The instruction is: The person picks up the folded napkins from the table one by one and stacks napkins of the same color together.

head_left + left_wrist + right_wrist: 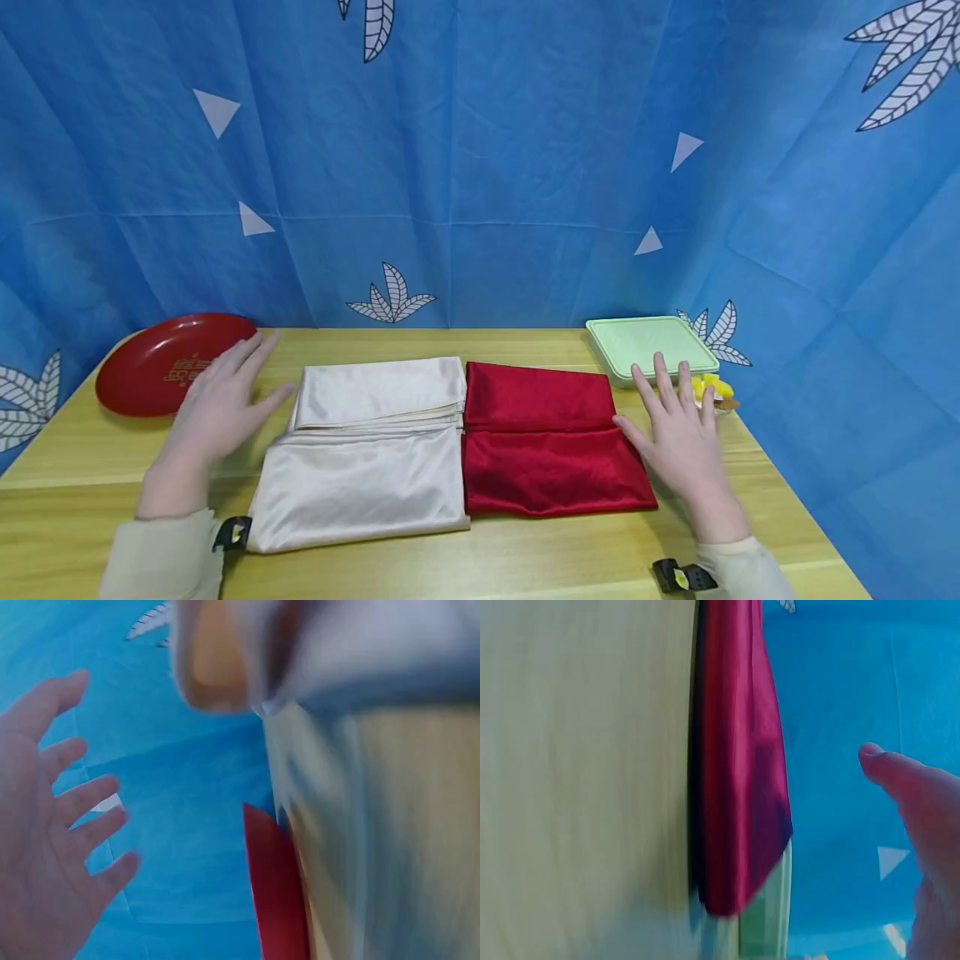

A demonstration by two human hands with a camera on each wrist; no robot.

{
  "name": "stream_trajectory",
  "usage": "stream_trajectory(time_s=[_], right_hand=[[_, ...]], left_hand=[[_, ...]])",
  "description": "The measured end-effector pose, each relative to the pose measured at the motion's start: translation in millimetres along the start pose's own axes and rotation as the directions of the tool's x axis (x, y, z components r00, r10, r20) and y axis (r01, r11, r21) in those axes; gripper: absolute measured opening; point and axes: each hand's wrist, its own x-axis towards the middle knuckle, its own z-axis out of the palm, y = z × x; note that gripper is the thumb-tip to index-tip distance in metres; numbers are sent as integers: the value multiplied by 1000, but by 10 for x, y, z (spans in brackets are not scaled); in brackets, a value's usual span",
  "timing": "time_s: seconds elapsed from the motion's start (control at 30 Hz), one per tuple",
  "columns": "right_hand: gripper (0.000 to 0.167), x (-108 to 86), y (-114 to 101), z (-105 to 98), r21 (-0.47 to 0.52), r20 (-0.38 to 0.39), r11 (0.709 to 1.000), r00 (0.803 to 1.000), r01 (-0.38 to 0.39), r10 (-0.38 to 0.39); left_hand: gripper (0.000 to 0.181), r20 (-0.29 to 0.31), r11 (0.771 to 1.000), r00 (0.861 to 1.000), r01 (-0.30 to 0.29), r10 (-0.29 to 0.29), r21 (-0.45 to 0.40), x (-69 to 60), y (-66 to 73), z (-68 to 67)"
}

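A folded white satin cloth (367,483) lies left of centre on the table, creased across its middle. Against its right edge lies a folded dark red satin cloth (551,471). My left hand (221,408) hovers left of the white cloth with fingers spread, partly covering a red oval plate (161,358) behind it. To the right of the red cloth, my right hand (678,437) is held up with its fingers apart, the thumb near the cloth's edge. Both palms hold nothing. The left wrist view shows the left hand (45,817) with fingers straight.
A pale green lidded box (648,342) stands at the back right. Beside it, partly hidden by the right hand, is something yellow and brown (712,387). A blue patterned curtain (510,167) hangs behind the wooden table (540,558).
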Motion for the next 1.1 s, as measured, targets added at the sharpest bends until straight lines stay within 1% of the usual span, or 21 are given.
stream_trajectory(time_s=[0.03,0.13,0.2,0.27,0.33,0.43,0.5,0.6,0.7,0.73,0.83,0.87,0.93,0.97,1.03,1.1], right_hand=[[77,4,-22,17,25,9,1000,1000,4,-5],[75,10,-120,75,121,56,993,998,8,-15],[73,17,-208,118,193,84,981,996,16,-33],[72,27,-311,170,260,104,965,992,35,-64],[69,37,-421,227,328,114,943,988,60,-102],[65,45,-595,308,421,126,903,980,89,-156],[63,51,-722,351,477,137,873,973,99,-185],[58,69,-920,411,526,140,842,964,121,-226],[51,86,-1150,487,571,116,804,952,168,-282],[49,88,-1222,507,586,111,790,948,180,-299],[43,87,-1399,556,652,113,730,926,204,-360],[42,80,-1443,569,666,121,716,917,209,-379],[41,65,-1511,590,683,144,699,901,209,-409],[41,59,-1536,601,686,152,696,894,210,-420],[43,49,-1571,614,680,172,704,889,205,-425],[45,43,-1593,620,668,192,719,889,192,-416]], left_hand=[[90,21,1000,1000,2,-1,-29,-1,16,-14],[81,70,997,998,13,-8,-81,-6,69,-36],[76,77,994,997,5,4,-113,-9,105,-33],[70,55,988,998,-15,23,-152,-13,131,-4],[63,16,979,999,-44,49,-200,-29,147,39],[49,-50,958,995,-98,88,-270,-69,146,138],[44,-71,945,993,-112,95,-307,-106,146,199],[39,-86,931,993,-107,82,-349,-154,148,264],[37,-79,915,996,-78,51,-395,-234,118,272],[36,-73,909,996,-69,43,-411,-260,101,269],[35,-33,901,999,-39,27,-433,-343,47,259],[35,-18,902,1000,-30,25,-431,-375,27,255],[36,25,906,1000,-7,19,-423,-443,-16,249],[37,50,909,999,10,12,-416,-477,-33,243],[38,105,907,994,47,-3,-418,-539,-60,232],[40,177,895,984,92,-15,-436,-588,-83,221]])
